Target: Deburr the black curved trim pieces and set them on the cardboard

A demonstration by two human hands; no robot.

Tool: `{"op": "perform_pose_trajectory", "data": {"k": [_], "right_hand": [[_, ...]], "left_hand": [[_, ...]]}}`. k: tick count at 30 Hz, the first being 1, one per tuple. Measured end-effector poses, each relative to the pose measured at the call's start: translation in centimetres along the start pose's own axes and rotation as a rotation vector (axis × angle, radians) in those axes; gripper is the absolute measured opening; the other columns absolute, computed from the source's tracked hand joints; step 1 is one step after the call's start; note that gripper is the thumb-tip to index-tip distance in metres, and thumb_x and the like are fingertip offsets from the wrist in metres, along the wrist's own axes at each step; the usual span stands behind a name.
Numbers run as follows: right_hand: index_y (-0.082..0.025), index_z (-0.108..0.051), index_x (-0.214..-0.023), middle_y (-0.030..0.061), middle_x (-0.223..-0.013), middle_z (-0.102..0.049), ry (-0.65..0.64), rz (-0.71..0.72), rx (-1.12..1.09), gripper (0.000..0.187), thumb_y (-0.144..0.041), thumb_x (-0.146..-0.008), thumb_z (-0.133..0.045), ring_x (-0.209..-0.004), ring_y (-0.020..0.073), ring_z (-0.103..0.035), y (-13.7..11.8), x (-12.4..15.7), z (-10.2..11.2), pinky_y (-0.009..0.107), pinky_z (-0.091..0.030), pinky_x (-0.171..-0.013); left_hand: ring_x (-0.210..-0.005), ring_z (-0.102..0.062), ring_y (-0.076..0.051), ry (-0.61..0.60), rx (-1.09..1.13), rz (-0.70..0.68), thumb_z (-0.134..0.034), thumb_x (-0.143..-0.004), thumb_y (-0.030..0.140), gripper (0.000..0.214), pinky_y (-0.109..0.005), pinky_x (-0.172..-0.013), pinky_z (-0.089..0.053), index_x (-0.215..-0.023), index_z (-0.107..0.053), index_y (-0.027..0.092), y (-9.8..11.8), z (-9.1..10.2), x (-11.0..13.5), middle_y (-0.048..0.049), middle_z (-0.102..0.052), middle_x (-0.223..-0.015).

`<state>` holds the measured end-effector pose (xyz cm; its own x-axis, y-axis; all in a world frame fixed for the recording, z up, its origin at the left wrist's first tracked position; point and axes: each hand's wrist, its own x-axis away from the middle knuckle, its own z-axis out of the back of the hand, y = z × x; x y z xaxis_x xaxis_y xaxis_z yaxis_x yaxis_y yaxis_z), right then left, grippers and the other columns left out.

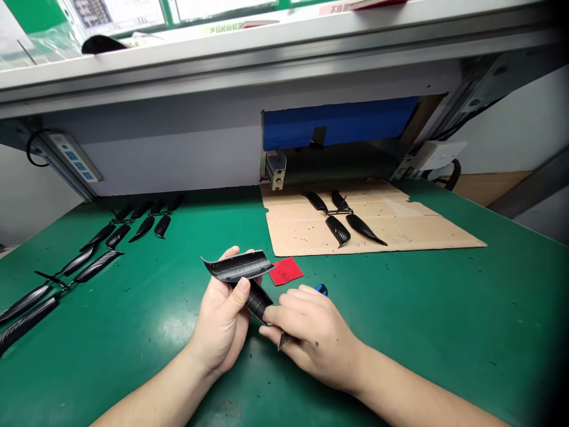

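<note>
Currently the left hand [221,320] clasps a black plastic part [237,267] while the right hand [311,332] pinches a blue-handled knife [322,289] beside it; further parts [338,230] lie on a cardboard sheet [427,237] and the green mat [444,308]

Bare forearms [155,391], dark-flecked right hand [315,338]

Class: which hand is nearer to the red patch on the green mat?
Right. The right hand sits just below the red patch; the left hand is farther left, holding a black plastic part.
</note>
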<state>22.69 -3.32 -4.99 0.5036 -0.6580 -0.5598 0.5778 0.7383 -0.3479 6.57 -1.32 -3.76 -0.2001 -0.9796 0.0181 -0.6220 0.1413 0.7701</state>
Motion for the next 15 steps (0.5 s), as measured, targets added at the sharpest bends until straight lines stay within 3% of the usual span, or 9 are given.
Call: {"op": "perform_pose_trajectory", "data": {"k": [5,8,12,15], "right_hand": [[-0.017,-0.058,-0.083,0.0010,-0.067,-0.049,0.052,-0.046,0.030,0.030,-0.027,-0.103,-0.039,-0.060,0.0155,-0.038,1.2,0.0,1.2,0.031,-0.022,-0.059],[-0.016,-0.058,-0.085,0.0010,-0.069,-0.050,0.090,-0.093,0.072,0.033,-0.035,-0.104,-0.039,-0.063,0.0162,-0.040,1.7,0.0,1.6,0.031,-0.023,-0.061],[-0.014,-0.059,-0.097,0.0059,-0.083,-0.055,0.050,-0.209,0.176,0.061,-0.064,-0.100,-0.024,-0.073,0.0207,-0.044,2.0,-0.1,1.5,0.032,-0.025,-0.064],[-0.013,-0.060,-0.101,0.0077,-0.085,-0.053,0.023,-0.223,0.270,0.077,-0.070,-0.095,-0.009,-0.074,0.0226,-0.043,1.9,-0.2,1.4,0.033,-0.025,-0.064]], "left_hand": [[-0.123,-0.049,-0.022,-0.028,-0.045,-0.027,-0.060,-0.091,0.027,0.045,-0.036,-0.100,-0.045,-0.131,-0.041,0.030,-0.2,0.2,-0.4,-0.0056,-0.054,-0.130],[-0.119,-0.052,-0.023,-0.080,-0.069,-0.034,-0.058,-0.092,0.026,0.042,-0.038,-0.097,-0.047,-0.130,-0.040,0.030,-0.4,0.4,-0.5,-0.0064,-0.056,-0.126],[-0.117,-0.054,-0.022,-0.092,-0.143,-0.130,-0.061,-0.090,0.025,0.044,-0.039,-0.104,-0.041,-0.128,-0.041,0.030,-0.4,0.6,-0.5,-0.0057,-0.056,-0.124],[-0.117,-0.053,-0.022,-0.104,-0.202,-0.166,-0.062,-0.089,0.024,0.043,-0.039,-0.109,-0.036,-0.127,-0.043,0.031,-0.3,0.7,-0.2,-0.0053,-0.055,-0.126]]}}
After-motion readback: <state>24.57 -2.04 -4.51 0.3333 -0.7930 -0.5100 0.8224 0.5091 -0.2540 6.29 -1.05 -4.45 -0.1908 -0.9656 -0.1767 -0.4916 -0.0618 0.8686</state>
